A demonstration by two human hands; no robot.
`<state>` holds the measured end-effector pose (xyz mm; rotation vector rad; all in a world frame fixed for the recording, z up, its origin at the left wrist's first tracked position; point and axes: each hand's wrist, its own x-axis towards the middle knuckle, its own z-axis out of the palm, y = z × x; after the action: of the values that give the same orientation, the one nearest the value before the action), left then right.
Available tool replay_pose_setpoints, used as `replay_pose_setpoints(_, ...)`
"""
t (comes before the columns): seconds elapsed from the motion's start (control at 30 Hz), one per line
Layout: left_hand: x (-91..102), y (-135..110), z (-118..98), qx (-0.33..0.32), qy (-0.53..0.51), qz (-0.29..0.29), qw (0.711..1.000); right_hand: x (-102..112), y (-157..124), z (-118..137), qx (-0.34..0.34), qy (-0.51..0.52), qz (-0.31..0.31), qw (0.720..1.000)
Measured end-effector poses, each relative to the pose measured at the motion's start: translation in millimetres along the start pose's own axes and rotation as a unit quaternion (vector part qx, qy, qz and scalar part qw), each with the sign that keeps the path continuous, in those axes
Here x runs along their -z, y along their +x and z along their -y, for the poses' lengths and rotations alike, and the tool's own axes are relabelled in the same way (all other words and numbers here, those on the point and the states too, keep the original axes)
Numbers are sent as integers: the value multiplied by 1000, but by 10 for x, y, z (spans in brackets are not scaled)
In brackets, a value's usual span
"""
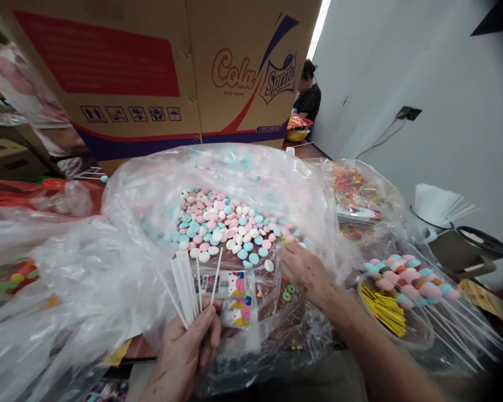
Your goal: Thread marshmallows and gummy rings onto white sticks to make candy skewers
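Note:
My left hand (188, 349) is closed round a fan of several thin white sticks (186, 287) and small clear wrappers with coloured printed cards (235, 296). My right hand (304, 271) reaches into a big clear plastic bag (142, 190) and rests, fingers curled, at the near edge of a heap of pink, blue and white round candies (220, 226). Whether its fingers hold a candy is hidden. A few green ring candies (288, 291) lie just below that hand.
Finished candy sticks (406, 276) lie in a clear bowl with gold twist ties (381, 310) at the right. Bags of coloured sweets (352, 187) and a large Cola Sprite carton (159, 78) stand behind. Another person (308, 92) sits far back. White paper stack (438, 204) at right.

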<state>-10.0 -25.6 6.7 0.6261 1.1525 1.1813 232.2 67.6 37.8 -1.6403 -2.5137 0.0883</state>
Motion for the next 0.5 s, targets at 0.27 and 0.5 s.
replay_pose_setpoints(0.27, 13, 27, 11, 17, 9, 0, 1000, -134, 97, 128, 26, 83, -2, 996)
replay_pose_setpoints(0.5, 28, 29, 17, 27, -2, 3, 1000, 19, 204, 29, 0, 125, 11, 992)
